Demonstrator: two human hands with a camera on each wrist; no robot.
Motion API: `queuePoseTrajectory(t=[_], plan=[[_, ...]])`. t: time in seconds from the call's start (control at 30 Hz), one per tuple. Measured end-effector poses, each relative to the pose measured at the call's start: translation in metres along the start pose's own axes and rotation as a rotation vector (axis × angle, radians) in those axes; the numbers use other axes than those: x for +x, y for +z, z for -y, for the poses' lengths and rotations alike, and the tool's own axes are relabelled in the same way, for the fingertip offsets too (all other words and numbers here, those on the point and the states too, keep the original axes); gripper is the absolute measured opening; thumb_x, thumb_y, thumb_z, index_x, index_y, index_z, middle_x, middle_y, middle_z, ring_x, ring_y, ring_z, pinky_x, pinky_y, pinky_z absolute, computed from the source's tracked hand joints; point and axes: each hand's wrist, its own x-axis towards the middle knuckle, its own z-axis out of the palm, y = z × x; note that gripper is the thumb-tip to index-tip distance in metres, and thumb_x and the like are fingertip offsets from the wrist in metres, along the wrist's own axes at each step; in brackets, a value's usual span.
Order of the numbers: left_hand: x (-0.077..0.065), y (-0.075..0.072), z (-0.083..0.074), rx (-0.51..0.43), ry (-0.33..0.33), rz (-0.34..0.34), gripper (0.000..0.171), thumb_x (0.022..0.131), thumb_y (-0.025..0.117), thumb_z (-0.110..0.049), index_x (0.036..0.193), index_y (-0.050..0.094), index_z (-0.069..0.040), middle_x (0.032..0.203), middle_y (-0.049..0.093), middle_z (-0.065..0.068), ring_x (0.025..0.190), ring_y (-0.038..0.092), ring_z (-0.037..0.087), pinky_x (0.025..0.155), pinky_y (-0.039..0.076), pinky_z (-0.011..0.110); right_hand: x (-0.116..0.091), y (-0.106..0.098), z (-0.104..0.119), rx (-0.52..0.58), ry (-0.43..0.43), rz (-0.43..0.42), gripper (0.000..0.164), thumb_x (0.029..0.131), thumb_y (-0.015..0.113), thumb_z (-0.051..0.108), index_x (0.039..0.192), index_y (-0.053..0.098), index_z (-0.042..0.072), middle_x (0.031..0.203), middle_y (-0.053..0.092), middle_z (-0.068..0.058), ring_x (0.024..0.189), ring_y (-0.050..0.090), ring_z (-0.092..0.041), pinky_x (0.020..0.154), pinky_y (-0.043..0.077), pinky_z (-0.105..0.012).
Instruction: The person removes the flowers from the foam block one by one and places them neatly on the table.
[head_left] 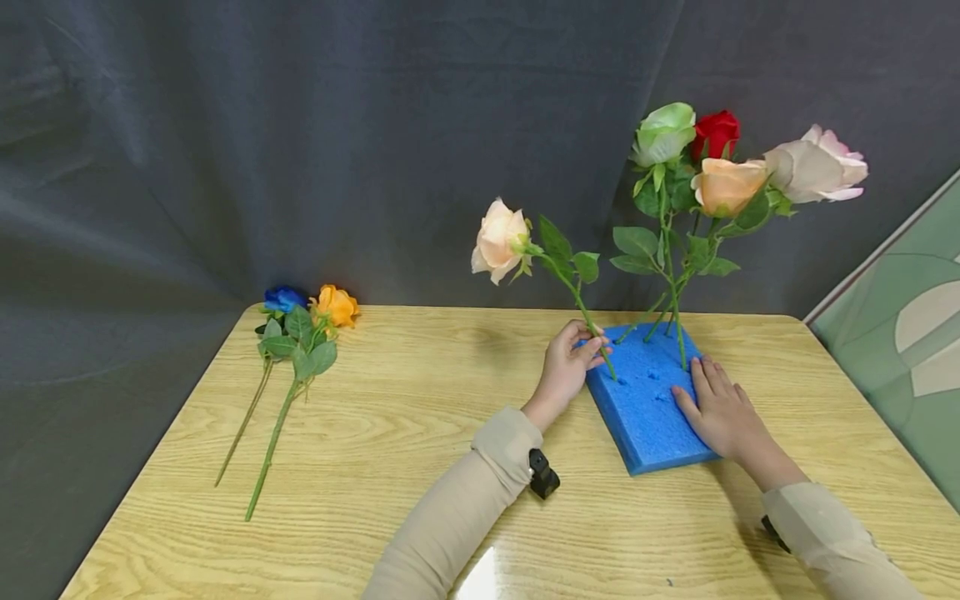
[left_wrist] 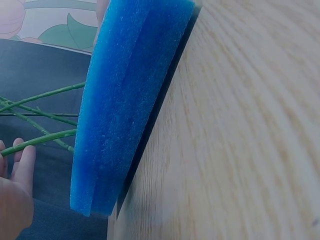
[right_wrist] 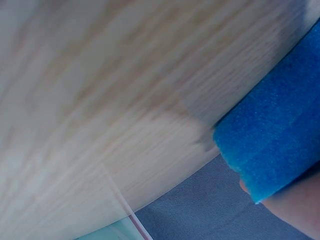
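Head view shows a pale peach artificial-looking rose (head_left: 498,242) leaning out to the left over the left edge of a blue rectangular foam block (head_left: 652,433), which lies on a light wood-grain worktop (head_left: 390,433). The person's left hand (head_left: 564,360) has its grip on the lower part of the slim green stem (left_wrist: 50,137), pinching it between thumb and fingers, with the stem's end at the foam's top surface; how deep it sits, I cannot tell. The right hand (head_left: 723,412) grasps nothing, its fingers spread flat along the block's right side. Behind, four roses stand in the foam: a whitish-green one (head_left: 666,133), a red one (head_left: 716,133), a deeper peach one (head_left: 727,185) and a large pinkish-white one (head_left: 817,167). A blue rose (head_left: 283,298) and an orange rose (head_left: 336,306) lie side by side well to the left. Judging by looks, the pale peach rose should be light but top-heavy, with a fairly stiff, springy stem and soft petals that could crease, so the low bare stretch of stem, below the leaves, is the best place to hold. The foam seems light and crumbly, better steadied with a flat palm than squeezed.
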Motion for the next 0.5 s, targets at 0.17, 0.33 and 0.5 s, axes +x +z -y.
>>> queuePoseTrajectory(t=[0.17,0.33,0.5], plan=[[0.0004,-0.0001,0.0007,-0.007,0.009,-0.002,0.022,0.098,0.048,-0.003,0.114,0.052,0.011,0.113,0.058,0.029,0.106,0.063,0.039,0.088,0.057,0.030,-0.0003,0.0003,0.0007,0.004,0.004,0.008,0.076,0.103,0.019,0.047,0.148,0.005,-0.013,0.151,0.007,-0.039,0.140,0.008,-0.055,0.108,0.013,-0.073],[0.0003,-0.0004,0.0008,-0.012,0.012,0.007,0.022,0.098,0.047,-0.003,0.114,0.051,0.012,0.113,0.058,0.031,0.107,0.062,0.040,0.090,0.057,0.032,-0.0001,0.0007,0.0005,0.006,0.004,0.006,0.076,0.103,0.019,0.047,0.148,0.005,-0.012,0.152,0.007,-0.039,0.140,0.008,-0.055,0.108,0.012,-0.073],[-0.0001,-0.0010,0.0007,-0.022,0.009,0.023,0.024,0.099,0.046,-0.002,0.116,0.049,0.014,0.114,0.056,0.032,0.110,0.059,0.043,0.093,0.056,0.034,-0.0004,0.0009,0.0008,0.004,0.006,0.008,0.076,0.103,0.018,0.047,0.148,0.004,-0.012,0.152,0.007,-0.039,0.141,0.008,-0.054,0.108,0.012,-0.073]])
